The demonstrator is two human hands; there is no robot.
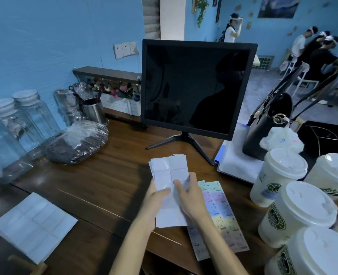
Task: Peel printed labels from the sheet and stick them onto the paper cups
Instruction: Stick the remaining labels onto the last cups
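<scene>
- we see both hands holding a small stack of white label sheets (169,175) above the wooden counter (96,187), just in front of the dark monitor (196,86).
- the left hand (156,197) grasps the stack from the left, its thumb lying across the front of the paper.
- the right hand (190,197) grasps it from the right, fingers curled over the top sheet near the middle.
- under the right forearm, pastel printed label sheets (219,211) lie flat on the counter.
- four lidded paper cups (297,211) with green logos stand clustered at the right edge, near the printed sheets.
- another pile of white sheets (35,225) rests at the lower left, well apart from the hands.
- a black handbag (263,133) sits behind the cups; glass jars (25,120) stand along the blue wall at the left.
</scene>
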